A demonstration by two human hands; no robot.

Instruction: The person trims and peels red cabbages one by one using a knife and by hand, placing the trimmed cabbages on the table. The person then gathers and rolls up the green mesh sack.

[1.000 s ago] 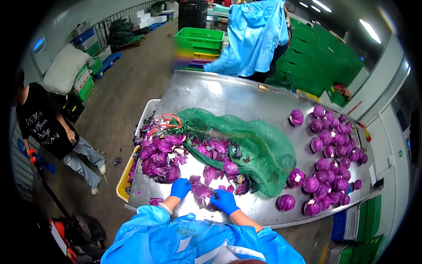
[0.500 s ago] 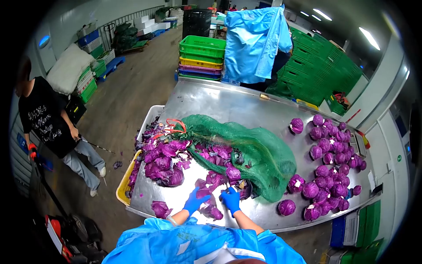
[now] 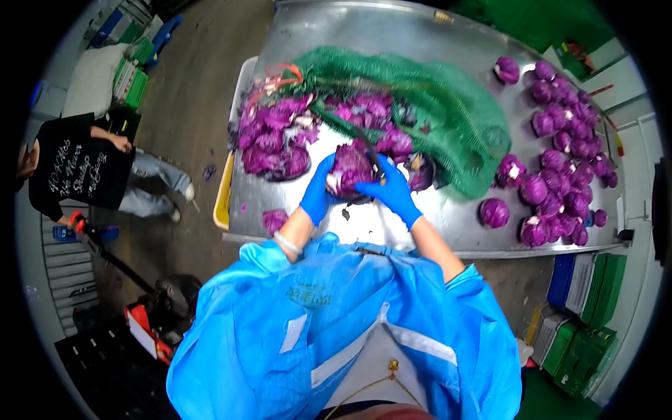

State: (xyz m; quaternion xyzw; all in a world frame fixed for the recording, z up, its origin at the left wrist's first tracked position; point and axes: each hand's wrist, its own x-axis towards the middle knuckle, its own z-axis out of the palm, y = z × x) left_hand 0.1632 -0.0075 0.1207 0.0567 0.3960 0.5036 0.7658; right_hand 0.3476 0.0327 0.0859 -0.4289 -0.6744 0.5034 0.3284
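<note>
A red cabbage [image 3: 352,168] with loose outer leaves sits between my two gloved hands, over the metal table [image 3: 441,234] near its front edge. My left hand [image 3: 320,194] wraps round its left side. In my right hand [image 3: 393,194] is a knife [image 3: 374,155], its dark narrow blade pointing up and away beside the cabbage. The fingers of that hand also touch the cabbage's right side. Behind lies a green mesh bag [image 3: 462,133] with more purple heads and leaves at its mouth. Trimmed purple leaves [image 3: 276,157] are heaped to the left.
Many red cabbages [image 3: 553,178] stand on the table's right side. A yellow crate [image 3: 223,196] and a white crate [image 3: 245,77] adjoin its left edge. A person [image 3: 87,164] stands at left beside a pallet-jack handle [image 3: 115,259]. Green crates [image 3: 584,357] are stacked at lower right.
My view has tilted downward. My hands, lower and apart over loose leaves before, now close round a cabbage from both sides. The person at left has shifted an arm.
</note>
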